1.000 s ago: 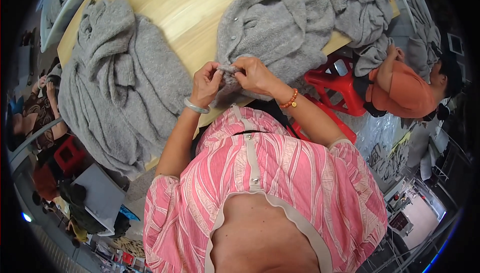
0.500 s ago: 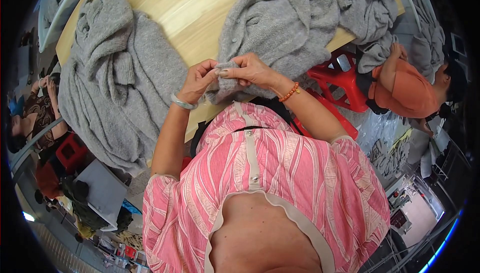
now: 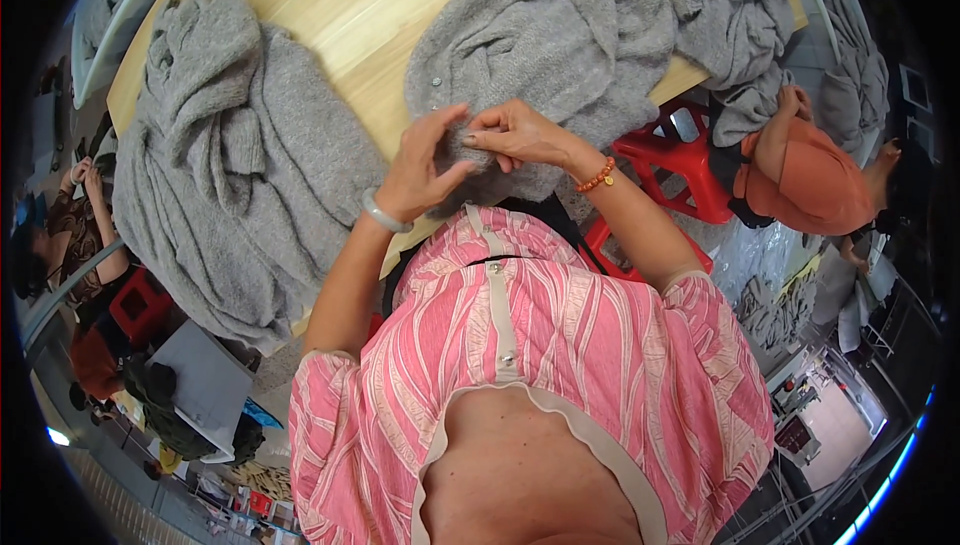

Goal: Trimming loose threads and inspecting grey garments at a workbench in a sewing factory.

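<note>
A grey knit cardigan (image 3: 540,75) with small buttons lies bunched on the wooden table, its near end hanging toward my lap. My right hand (image 3: 525,135), with an orange bead bracelet on its wrist, pinches the near part of the cardigan between thumb and fingertips. My left hand (image 3: 425,167), wearing a pale bangle, is open beside it. Its thumb and fingers are spread around the same patch of knit, and no grip shows. Part of the cloth between the hands is hidden by the fingers.
Left of my hands, a large heap of grey knitwear (image 3: 230,175) spreads over the wooden table (image 3: 350,5). More grey knitwear (image 3: 735,15) lies at the far right. A red stool (image 3: 685,170) stands beside a co-worker in orange (image 3: 810,170). Another person (image 3: 85,210) sits at the left.
My left hand has let go of the knit and spread its fingers. My right hand has shifted slightly right, still pinching. The cardigan's buttoned edge has moved left and lies flatter.
</note>
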`<state>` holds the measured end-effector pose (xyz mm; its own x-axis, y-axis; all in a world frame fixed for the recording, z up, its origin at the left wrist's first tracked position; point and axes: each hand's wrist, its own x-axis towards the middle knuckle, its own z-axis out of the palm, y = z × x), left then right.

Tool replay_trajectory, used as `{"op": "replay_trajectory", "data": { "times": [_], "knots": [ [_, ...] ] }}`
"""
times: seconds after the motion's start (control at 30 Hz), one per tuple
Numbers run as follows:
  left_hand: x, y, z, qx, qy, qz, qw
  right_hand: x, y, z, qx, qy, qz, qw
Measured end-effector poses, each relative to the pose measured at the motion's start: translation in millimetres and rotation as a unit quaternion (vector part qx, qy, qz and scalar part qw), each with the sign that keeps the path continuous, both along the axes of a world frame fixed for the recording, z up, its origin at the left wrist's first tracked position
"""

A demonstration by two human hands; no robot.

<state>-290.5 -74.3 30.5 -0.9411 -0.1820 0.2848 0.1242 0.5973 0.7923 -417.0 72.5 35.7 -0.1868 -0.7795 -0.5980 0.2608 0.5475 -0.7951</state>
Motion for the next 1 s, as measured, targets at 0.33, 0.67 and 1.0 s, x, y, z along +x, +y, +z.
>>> {"op": "replay_trajectory", "data": {
  "times": [0.33,0.67,1.0],
  "knots": [
    [10.4,-21.1,-32.3,0.443,-0.328,-0.073,0.831,0.8,3.6,-23.4,-0.002,-0.071,-0.095,0.993],
    [7.5,-20.1,-24.8,0.513,-0.335,-0.028,0.790,0.4,-6.3,-18.5,0.013,-0.055,-0.109,0.992],
    [10.8,-19.9,-31.3,0.545,-0.310,0.035,0.778,-1.0,-6.7,-20.7,0.006,-0.074,-0.107,0.991]
  ]
}}
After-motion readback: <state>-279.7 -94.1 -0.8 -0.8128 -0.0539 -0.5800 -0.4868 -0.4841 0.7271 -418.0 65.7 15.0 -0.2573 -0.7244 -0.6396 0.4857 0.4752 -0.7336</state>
